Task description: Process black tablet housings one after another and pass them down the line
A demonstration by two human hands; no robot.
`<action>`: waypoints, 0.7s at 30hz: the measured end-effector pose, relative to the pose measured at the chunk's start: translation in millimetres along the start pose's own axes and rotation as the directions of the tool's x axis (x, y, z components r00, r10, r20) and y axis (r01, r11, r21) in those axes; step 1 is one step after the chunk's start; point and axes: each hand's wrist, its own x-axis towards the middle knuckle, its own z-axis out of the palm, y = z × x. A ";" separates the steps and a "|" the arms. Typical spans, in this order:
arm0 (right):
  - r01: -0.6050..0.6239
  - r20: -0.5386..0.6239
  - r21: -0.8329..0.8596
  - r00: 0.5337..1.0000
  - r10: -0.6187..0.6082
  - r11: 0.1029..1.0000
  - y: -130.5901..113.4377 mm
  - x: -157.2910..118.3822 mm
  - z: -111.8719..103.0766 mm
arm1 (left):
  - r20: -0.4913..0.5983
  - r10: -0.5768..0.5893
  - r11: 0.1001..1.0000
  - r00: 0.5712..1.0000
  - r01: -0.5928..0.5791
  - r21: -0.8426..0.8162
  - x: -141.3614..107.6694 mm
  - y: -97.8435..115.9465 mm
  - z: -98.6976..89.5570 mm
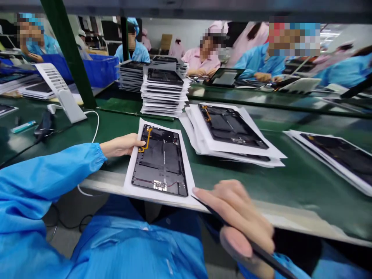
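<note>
A black tablet back cover (pixel 159 166) lies on a sheet of white paper (pixel 130 182) at the front edge of the bench. It carries an orange flex cable (pixel 148 139) at its upper left and a small circuit board (pixel 160 185) near its lower edge. My left hand (pixel 123 145) grips the cover's left side, thumb on top and fingers hidden under the paper. My right hand (pixel 241 217), blurred by motion, is closed around black tweezers (pixel 213 212). The tweezers' pointed tip is by the paper's lower right corner.
Behind stands a tall stack of covers and paper (pixel 164 95). Further covers on paper (pixel 232 128) lie to the right, with another pile (pixel 337 155) beyond. A white stand (pixel 62 93), a cable and a teal pen-like item (pixel 23 126) are left. Several people work opposite.
</note>
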 end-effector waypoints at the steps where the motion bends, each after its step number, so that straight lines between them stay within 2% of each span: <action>1: 0.011 -0.022 0.082 1.000 -0.009 0.997 -3.9 1.6 9.7 | -0.001 -0.004 1.000 1.000 0.004 0.018 -2.2 -2.4 -0.3; 3: -0.008 -0.062 0.221 0.998 0.022 0.975 -8.4 5.1 29.9 | 0.002 -0.002 0.999 1.000 0.002 0.050 -6.8 -3.0 -2.8; 4: -0.036 -0.063 0.269 0.996 0.055 0.963 -9.9 6.4 38.9 | -0.015 0.020 0.993 1.000 -0.018 0.119 -10.0 -2.1 -5.8; 5: -0.061 -0.051 0.303 0.995 0.080 0.951 -11.3 7.2 46.7 | -0.050 0.063 0.969 0.997 -0.049 0.243 -14.2 -1.2 -9.8; 6: -0.090 -0.025 0.326 0.994 0.104 0.941 -13.0 7.5 53.1 | -0.098 0.136 0.906 0.986 -0.083 0.416 -19.6 -1.0 -14.5; 7: -0.120 0.001 0.338 0.992 0.127 0.933 -14.8 7.3 58.4 | -0.134 0.231 0.786 0.964 -0.104 0.609 -26.1 -2.1 -19.2; 8: -0.148 0.028 0.342 0.989 0.148 0.928 -16.7 6.6 62.8 | -0.133 0.333 0.620 0.933 -0.110 0.777 -33.6 -4.9 -23.2; 9: -0.175 0.055 0.340 0.984 0.167 0.924 -18.5 5.7 66.8 | -0.089 0.420 0.451 0.903 -0.123 0.884 -42.0 -9.6 -26.0; 10: -0.202 0.084 0.332 0.979 0.185 0.921 -20.1 4.7 70.5 | -0.017 0.478 0.324 0.878 -0.159 0.933 -50.9 -16.1 -27.3; 11: -0.223 0.108 0.322 0.974 0.199 0.920 -21.6 3.7 74.3 | 0.074 0.510 0.240 0.857 -0.224 0.945 -59.8 -24.0 -27.0; 12: -0.232 0.127 0.312 0.971 0.202 0.921 -22.8 3.0 78.1 | 0.164 0.529 0.192 0.833 -0.306 0.932 -68.4 -32.8 -25.3; 15: -0.199 0.179 0.273 0.972 0.154 0.941 -25.8 3.2 89.2 | 0.339 0.569 0.164 0.749 -0.507 0.846 -88.6 -58.2 -15.9; 18: -0.143 0.212 0.234 0.973 0.093 0.962 -27.2 5.1 96.9 | 0.388 0.593 0.187 0.706 -0.589 0.786 -97.3 -74.0 -7.5; 21: -0.132 0.234 0.185 0.968 0.087 0.974 -27.1 5.7 100.7 | 0.410 0.606 0.194 0.682 -0.626 0.755 -99.1 -80.4 -2.8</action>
